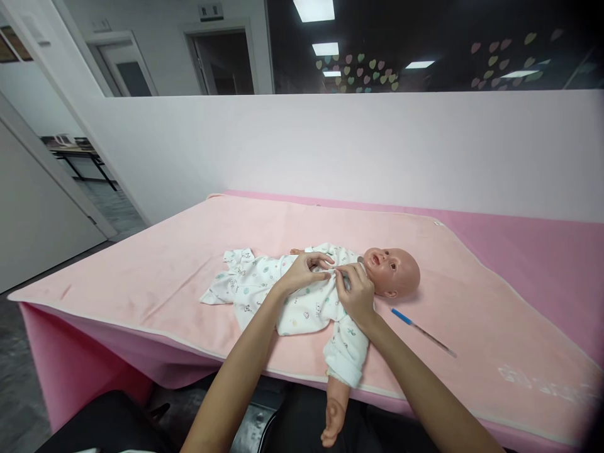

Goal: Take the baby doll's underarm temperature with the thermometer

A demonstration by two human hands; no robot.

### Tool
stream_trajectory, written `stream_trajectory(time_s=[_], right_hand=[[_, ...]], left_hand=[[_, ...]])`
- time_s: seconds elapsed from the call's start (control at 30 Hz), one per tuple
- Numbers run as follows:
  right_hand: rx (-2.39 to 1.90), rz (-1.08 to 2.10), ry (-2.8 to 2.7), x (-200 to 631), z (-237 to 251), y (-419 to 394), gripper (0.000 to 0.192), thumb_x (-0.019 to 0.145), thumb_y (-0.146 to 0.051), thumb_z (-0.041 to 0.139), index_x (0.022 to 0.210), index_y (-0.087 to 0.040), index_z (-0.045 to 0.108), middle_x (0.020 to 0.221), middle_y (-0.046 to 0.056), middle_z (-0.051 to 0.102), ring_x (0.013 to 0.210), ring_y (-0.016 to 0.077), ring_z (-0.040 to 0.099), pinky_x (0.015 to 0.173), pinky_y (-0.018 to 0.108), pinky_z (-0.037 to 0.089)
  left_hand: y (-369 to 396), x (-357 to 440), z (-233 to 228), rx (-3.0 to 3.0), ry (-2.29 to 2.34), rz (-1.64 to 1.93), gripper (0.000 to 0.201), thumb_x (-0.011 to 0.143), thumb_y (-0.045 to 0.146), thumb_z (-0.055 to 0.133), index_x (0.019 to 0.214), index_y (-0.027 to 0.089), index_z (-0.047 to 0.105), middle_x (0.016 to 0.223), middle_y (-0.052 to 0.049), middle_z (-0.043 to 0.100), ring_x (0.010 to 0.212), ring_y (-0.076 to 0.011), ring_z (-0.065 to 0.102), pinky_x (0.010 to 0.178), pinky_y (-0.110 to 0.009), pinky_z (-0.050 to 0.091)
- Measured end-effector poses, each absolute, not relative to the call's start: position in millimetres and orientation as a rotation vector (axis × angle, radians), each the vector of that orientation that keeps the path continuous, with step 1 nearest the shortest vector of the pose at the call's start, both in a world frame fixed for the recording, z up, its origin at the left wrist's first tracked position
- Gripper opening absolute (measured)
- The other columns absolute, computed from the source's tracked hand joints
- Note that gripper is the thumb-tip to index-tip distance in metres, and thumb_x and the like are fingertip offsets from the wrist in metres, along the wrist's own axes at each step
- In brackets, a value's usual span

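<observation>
Both hands pinch the white romper (283, 296) at a doll's (394, 272) chest: left hand (304, 270), right hand (356, 292). A thermometer (422, 332) lies nearby on the pink blanket (165, 264).

Glossy plastic doll (394, 270), soft printed cloth garment (283, 296), matt fleecy blanket (165, 264)

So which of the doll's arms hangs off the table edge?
The arm nearest the camera: its bare forearm dangles past the blanket edge. The other arm rests on the blanket.

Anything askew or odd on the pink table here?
The baby doll in a white printed romper has one arm hanging over the table edge. A blue-tipped thin stick lies loose beside its head.
</observation>
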State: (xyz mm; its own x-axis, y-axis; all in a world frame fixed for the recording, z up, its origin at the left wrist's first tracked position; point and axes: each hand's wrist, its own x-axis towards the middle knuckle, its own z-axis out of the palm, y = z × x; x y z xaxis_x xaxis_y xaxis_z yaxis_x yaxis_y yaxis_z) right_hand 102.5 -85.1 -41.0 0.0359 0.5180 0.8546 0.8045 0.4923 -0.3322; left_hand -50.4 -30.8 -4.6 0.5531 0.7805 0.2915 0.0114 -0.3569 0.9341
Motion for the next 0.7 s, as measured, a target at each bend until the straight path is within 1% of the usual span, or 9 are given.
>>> stream_trajectory(time_s=[0.2, 0.43, 0.57, 0.7], right_hand=[[-1.157, -0.311, -1.636, 103.1, -41.2, -85.5, 0.013, 0.085, -0.018, 0.047, 0.087, -0.02, 0.059, 0.08, 0.003, 0.06, 0.073, 0.0132, 0.058, 0.067, 0.024, 0.044], [-1.185, -0.322, -1.636, 102.9, -40.9, -84.4, 0.014, 0.086, -0.019, 0.045, 0.087, -0.02, 0.06, 0.079, 0.003, 0.059, 0.072, 0.0132, 0.056, 0.066, 0.024, 0.043], [-1.187, -0.327, -1.64, 102.7, -41.2, -83.8, 0.014, 0.086, -0.019, 0.046, 0.086, -0.02, 0.06, 0.079, 0.003, 0.059, 0.071, 0.0132, 0.056, 0.066, 0.024, 0.043], [-1.184, -0.338, -1.645, 102.3, -41.0, -84.1, 0.015, 0.087, -0.022, 0.046, 0.086, -0.02, 0.061, 0.078, 0.003, 0.059, 0.071, 0.0135, 0.057, 0.067, 0.025, 0.044]], left_hand=[[-31.4, -49.9, -3.8, 1.895, 0.696, 0.926, 0.027, 0.066, 0.023, 0.068, 0.09, 0.012, 0.065, 0.075, -0.005, 0.063, 0.073, -0.0131, 0.057, 0.065, -0.022, 0.043], [-32.3, -48.3, -4.2, 1.989, 0.788, 0.941, 0.025, 0.065, 0.019, 0.062, 0.088, 0.012, 0.069, 0.069, -0.003, 0.064, 0.064, -0.0111, 0.053, 0.058, -0.021, 0.041], [-34.2, -46.9, -3.3, 2.039, 0.803, 0.938, 0.025, 0.066, 0.016, 0.058, 0.087, 0.012, 0.07, 0.068, -0.002, 0.063, 0.062, -0.0103, 0.05, 0.057, -0.021, 0.039], [-35.0, -46.9, -1.1, 2.051, 0.771, 0.918, 0.023, 0.067, 0.014, 0.055, 0.085, 0.014, 0.068, 0.07, -0.001, 0.062, 0.063, -0.0106, 0.051, 0.058, -0.021, 0.038]])
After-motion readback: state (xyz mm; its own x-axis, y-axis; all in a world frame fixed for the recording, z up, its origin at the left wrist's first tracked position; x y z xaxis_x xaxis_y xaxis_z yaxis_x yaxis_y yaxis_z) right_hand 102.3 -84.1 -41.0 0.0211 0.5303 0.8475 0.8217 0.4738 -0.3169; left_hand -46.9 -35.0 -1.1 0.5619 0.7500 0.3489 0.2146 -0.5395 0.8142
